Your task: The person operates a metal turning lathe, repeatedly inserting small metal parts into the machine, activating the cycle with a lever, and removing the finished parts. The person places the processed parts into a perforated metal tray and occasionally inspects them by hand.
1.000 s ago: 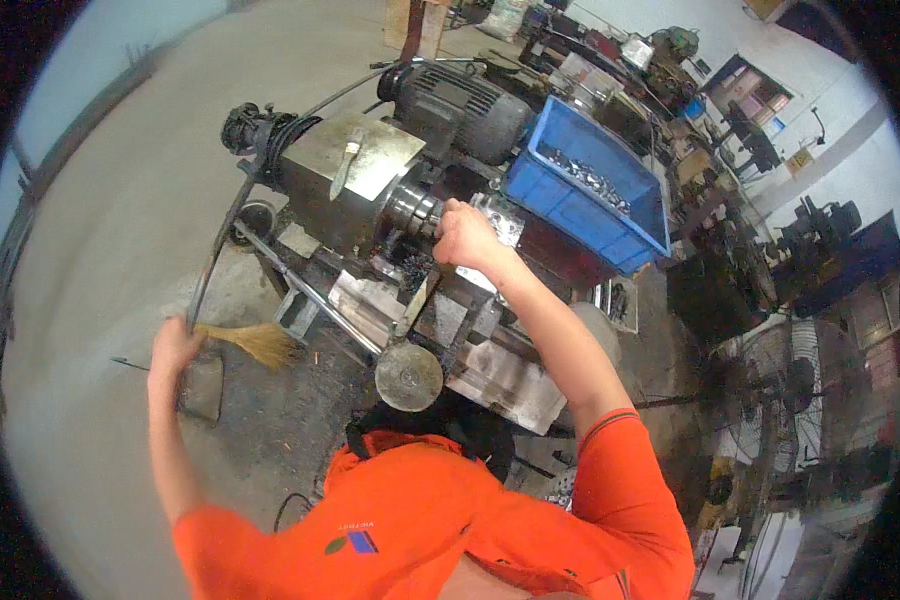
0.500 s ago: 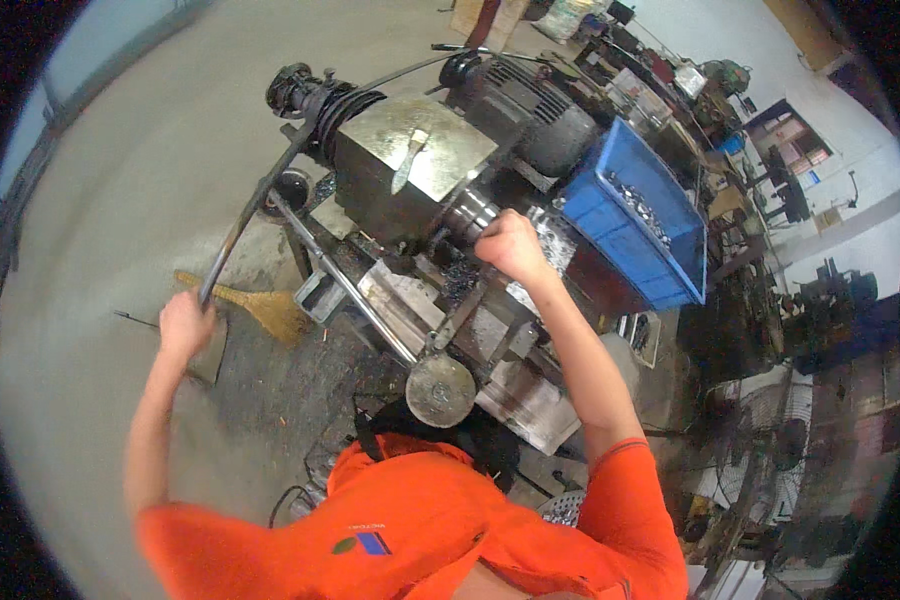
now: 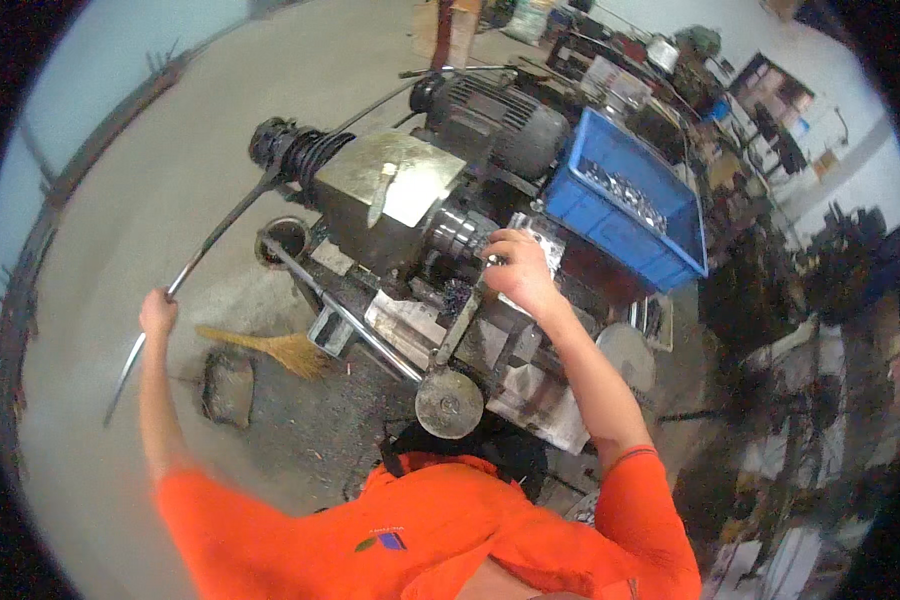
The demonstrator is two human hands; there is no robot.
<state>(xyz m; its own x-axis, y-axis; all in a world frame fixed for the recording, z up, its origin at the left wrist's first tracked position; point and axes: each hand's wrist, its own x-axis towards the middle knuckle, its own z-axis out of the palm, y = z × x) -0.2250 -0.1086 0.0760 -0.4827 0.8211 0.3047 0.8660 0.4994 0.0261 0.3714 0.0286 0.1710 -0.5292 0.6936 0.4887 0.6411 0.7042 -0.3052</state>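
My left hand [image 3: 158,312] is closed round a long metal lever [image 3: 218,236], its thin bright end sticking out past the fist. The lever runs up to the black ribbed collar [image 3: 300,165] at the far left end of a lathe-like machine. My right hand [image 3: 520,270] is just right of the shiny round spindle nose [image 3: 455,235], fingers curled. Something small and shiny shows at its fingertips, too small to name. On the metal headstock [image 3: 350,195] lies a flat paintbrush [image 3: 381,195]. A steel bar handle [image 3: 355,325] slants down beside a round metal disc [image 3: 449,404].
A blue plastic crate [image 3: 625,205] with small metal parts stands right of the machine, beside a ribbed motor [image 3: 500,115]. A straw broom [image 3: 280,348] and a dustpan-like tray [image 3: 228,388] lie on the floor at left. A fan [image 3: 785,430] stands at right.
My left hand has swung outward to the left with the lever, whose end now shows. My right hand has come away slightly from the spindle nose, its fist loosened. The view has shifted a little.
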